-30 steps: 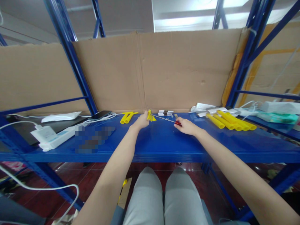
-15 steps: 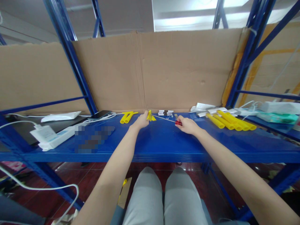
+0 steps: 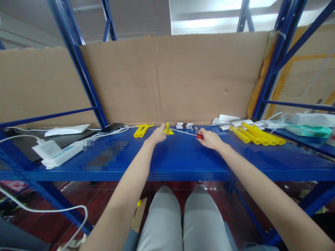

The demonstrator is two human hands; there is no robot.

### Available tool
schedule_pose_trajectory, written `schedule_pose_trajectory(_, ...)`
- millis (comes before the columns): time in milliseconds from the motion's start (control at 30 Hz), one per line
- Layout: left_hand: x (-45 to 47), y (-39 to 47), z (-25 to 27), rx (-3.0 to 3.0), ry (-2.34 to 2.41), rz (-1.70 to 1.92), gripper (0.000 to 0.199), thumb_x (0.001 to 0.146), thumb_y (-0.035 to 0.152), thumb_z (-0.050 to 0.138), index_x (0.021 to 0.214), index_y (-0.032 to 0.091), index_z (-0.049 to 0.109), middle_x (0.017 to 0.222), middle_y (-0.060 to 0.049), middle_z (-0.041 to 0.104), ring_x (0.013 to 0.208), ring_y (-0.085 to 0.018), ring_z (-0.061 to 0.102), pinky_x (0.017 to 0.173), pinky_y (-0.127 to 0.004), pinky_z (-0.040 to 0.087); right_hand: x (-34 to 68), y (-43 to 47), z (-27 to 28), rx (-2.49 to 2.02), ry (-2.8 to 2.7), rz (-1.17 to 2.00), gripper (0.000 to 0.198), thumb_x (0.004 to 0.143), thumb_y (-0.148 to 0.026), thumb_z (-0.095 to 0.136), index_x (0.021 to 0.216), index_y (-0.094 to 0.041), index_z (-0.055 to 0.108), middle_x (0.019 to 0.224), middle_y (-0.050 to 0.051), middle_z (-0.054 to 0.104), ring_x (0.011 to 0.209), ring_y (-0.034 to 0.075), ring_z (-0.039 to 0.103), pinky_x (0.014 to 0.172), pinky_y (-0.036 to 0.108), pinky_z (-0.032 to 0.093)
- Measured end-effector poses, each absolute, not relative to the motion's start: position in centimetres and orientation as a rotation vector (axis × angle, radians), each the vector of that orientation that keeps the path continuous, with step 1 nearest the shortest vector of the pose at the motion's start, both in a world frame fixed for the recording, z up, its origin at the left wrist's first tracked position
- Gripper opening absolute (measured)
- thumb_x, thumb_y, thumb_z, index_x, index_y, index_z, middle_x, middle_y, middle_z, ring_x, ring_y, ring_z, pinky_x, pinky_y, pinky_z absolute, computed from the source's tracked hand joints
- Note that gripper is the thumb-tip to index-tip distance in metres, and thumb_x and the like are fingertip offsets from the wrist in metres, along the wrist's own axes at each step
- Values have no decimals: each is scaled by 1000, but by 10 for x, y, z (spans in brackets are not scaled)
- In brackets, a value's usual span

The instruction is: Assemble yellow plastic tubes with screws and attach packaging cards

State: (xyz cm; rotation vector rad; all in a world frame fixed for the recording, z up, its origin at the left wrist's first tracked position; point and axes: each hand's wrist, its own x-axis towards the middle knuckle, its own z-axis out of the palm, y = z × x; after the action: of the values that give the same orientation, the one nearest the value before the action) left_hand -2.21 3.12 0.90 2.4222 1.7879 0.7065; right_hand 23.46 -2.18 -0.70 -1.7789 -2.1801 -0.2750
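Observation:
My left hand [image 3: 158, 134] is closed round a yellow plastic piece [image 3: 168, 130] with a flared end, near the back of the blue shelf [image 3: 172, 157]. A screwdriver [image 3: 199, 136] with a red handle is gripped in my right hand [image 3: 209, 139]. Its long thin shaft points left and its tip reaches the yellow piece; the exact contact point is too small to make out. Behind the shaft lie small white-and-black strips [image 3: 184, 125] and several tiny loose bits. Left of my left hand rest two yellow T-shaped pieces [image 3: 141, 131].
Several yellow tubes [image 3: 258, 135] lie at the right by white packets [image 3: 225, 120]. A white power strip [image 3: 64, 156], cables and a dark phone [image 3: 113, 128] occupy the left. A cardboard sheet [image 3: 199, 76] closes off the back between blue posts.
The screwdriver handle has turned slightly in my right hand. Both hands stay in nearly the same place, and the yellow piece is still held.

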Motion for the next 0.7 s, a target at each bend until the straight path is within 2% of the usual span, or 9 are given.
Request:
schedule_pose_trajectory(233, -23, 32, 9, 2405, 1819, 714, 45, 83, 11, 51, 126, 19, 43, 116, -13, 67, 108, -25, 63, 84, -31, 48, 234, -21, -8, -1673, -2266, -280, 24, 93, -32, 46, 105, -16, 60, 112, 14, 67, 101, 25, 64, 83, 31, 45)
schedule_pose_trajectory(500, -21, 29, 11, 2399, 1831, 702, 36, 82, 10, 53, 117, 18, 46, 112, -14, 68, 103, -25, 65, 82, -31, 49, 235, -23, -4, -1770, -2188, -359, 20, 89, -30, 51, 106, -20, 56, 93, 9, 71, 88, 24, 67, 68, 28, 43)
schedule_pose_trajectory(700, -21, 27, 12, 2389, 1820, 705, 32, 83, 10, 51, 114, 18, 45, 113, -15, 67, 103, -25, 65, 81, -31, 48, 236, -24, -4, -1820, -2178, -359, 21, 89, -29, 50, 107, -19, 55, 89, 9, 71, 88, 25, 67, 65, 28, 41)
